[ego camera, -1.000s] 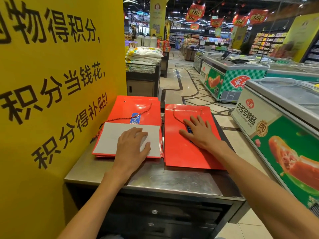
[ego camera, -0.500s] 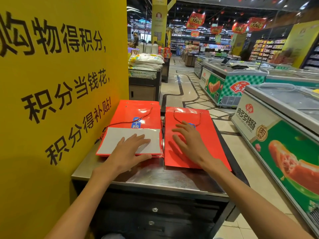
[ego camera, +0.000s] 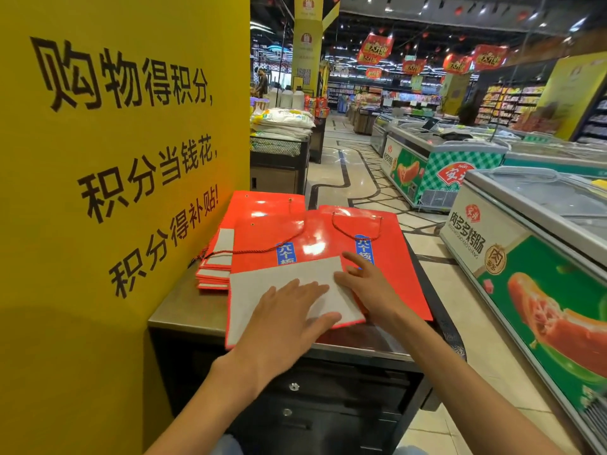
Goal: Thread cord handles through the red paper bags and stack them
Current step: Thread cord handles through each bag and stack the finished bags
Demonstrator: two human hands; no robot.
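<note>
Red paper bag (ego camera: 262, 238), flat, glossy, grey base flap nearest you, long axis running away; your left hand (ego camera: 285, 320) flat on flap; right hand (ego camera: 368, 287) fingers spread, touching its edge.

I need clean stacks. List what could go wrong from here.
1. The top bag lies skewed under the left hand, its near corner past the counter edge; it could slip off.
2. Its loose cord trails toward the left pile and may snag.

Supermarket. Chest freezers (ego camera: 532, 224) w/ sausage ads are lining the aisle, stocked shelves (ego camera: 505, 103) sitting beyond the freezers, red promo banners (ego camera: 374, 49) hanging above them, yellow points-promo sign (ego camera: 124, 142) standing opposite the freezers.
</note>
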